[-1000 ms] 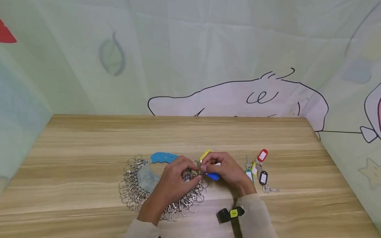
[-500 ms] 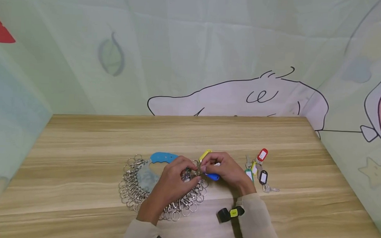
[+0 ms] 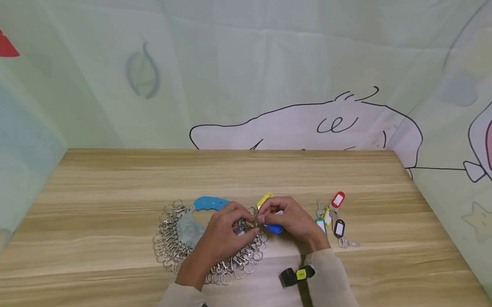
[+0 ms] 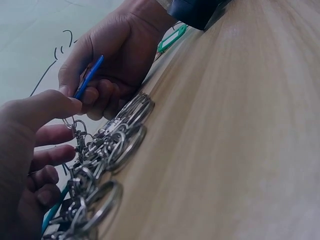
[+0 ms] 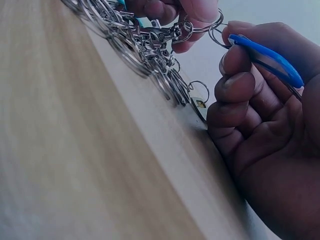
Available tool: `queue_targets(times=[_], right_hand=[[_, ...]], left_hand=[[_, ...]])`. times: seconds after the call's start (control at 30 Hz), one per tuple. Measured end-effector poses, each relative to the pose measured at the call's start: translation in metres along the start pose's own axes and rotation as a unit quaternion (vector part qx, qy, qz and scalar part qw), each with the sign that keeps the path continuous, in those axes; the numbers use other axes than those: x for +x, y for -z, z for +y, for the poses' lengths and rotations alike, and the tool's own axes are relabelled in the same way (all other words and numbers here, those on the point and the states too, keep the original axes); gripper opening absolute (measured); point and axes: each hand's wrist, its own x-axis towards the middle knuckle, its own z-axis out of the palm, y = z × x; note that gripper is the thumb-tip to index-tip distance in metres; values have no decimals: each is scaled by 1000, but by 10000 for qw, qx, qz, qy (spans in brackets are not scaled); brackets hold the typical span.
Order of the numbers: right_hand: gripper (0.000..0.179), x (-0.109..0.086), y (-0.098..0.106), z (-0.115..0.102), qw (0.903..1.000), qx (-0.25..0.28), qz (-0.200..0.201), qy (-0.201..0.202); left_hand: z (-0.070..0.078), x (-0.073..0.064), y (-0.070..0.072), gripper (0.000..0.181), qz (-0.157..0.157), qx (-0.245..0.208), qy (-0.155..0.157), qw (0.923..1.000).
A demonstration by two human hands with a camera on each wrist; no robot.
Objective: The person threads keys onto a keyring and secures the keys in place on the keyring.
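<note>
In the head view a grey metal plate [image 3: 190, 231] with a blue handle [image 3: 211, 203] lies on the table, fringed by many clasps and split rings [image 3: 226, 277]. My left hand [image 3: 226, 230] reaches over its right side. In the right wrist view, left fingertips pinch a split ring [image 5: 216, 30] linked to a clasp [image 5: 172, 34]. My right hand [image 3: 290, 219] pinches a blue key tag [image 5: 272, 60] between thumb and fingers, close to that ring. Whether tag and ring are linked is hidden by the fingertips. A yellow key tag [image 3: 264, 200] lies just behind the right fingers.
To the right of my right hand lies a loose group of keys [image 3: 349, 243] with a red tag [image 3: 338, 199], a black tag [image 3: 339, 228], a green tag [image 3: 320, 224] and another yellow tag [image 3: 327, 216]. A printed cloth [image 3: 241, 80] hangs behind the wooden table [image 3: 125, 175].
Both hands stay in nearly the same place, with only slight finger movement at the ring. The head view has shifted very slightly.
</note>
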Motion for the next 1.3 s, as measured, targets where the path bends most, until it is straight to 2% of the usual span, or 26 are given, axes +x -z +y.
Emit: queue_targets(times=[0.5,0.97,1.03,1.13,1.23,1.3], right_hand=[[8,0,0,0,10000,-67,-46,39],[4,-1,0,-3,9999,59,-99,85],[4,-1,0,-2,9999,75,-100,86],[4,-1,0,-1,9999,78,-87,59],[4,-1,0,-2,9999,101,-78,24],[4,0,0,-2,9999,110,-65,13]], left_hand=[[-1,-1,-1,16,22,21,19,10000],[2,-1,0,16,9,96,85,9999],[2,-1,0,19,5,116,82,9999],[1,-1,0,33,15,226,43,9997],[2,-1,0,49,78,370,-101,9992],[2,0,0,53,143,446,-229,9986]])
